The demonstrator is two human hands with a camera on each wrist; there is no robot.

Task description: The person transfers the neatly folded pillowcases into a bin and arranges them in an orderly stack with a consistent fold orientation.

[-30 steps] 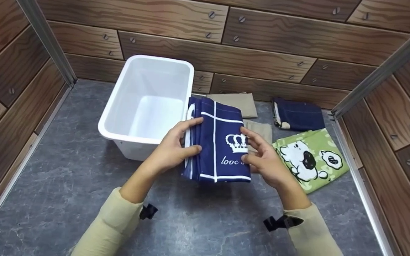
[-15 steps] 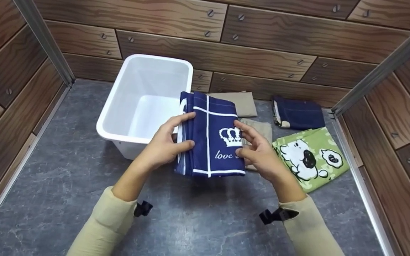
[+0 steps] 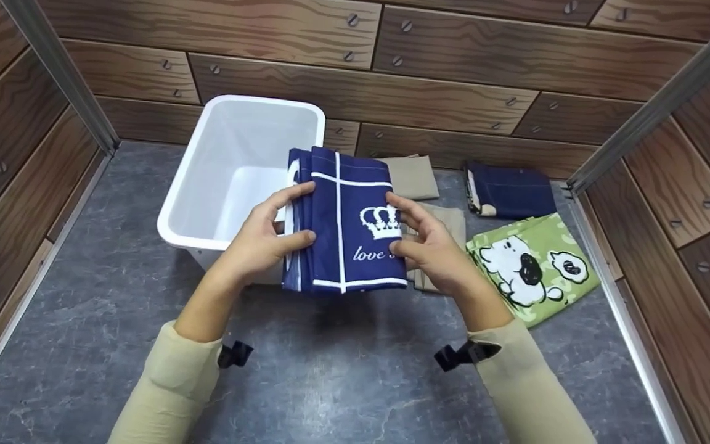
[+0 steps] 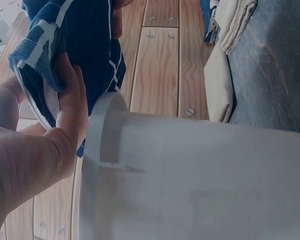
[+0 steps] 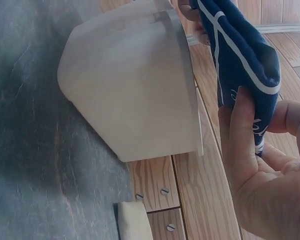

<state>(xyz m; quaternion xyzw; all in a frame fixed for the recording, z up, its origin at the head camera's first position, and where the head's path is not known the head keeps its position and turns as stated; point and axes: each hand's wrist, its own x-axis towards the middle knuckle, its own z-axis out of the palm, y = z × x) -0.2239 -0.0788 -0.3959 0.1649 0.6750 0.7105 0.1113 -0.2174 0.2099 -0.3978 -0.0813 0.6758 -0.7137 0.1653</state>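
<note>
In the head view I can read "love" in white script under a crown on the folded navy cloth [image 3: 349, 219]; the next letters run under the right hand [image 3: 434, 251]. That hand grips one edge, the left hand [image 3: 256, 240] the opposite edge, and the cloth overlaps the near right rim of the white bin [image 3: 269, 100]. Beige cloths [image 3: 415, 176], a dark cloth [image 3: 515, 192] and a green printed cloth [image 3: 524, 274] lie to the right. Grey floor [image 3: 330, 382] stretches between the sleeves [image 3: 173, 385].

In the left wrist view, thumb and fingers pinch the layered edge near the rim; I can't tell whether cloth and rim touch.

In the right wrist view, fingers pinch the other edge over partial white lettering; wall planks show between cloth and bin.
</note>
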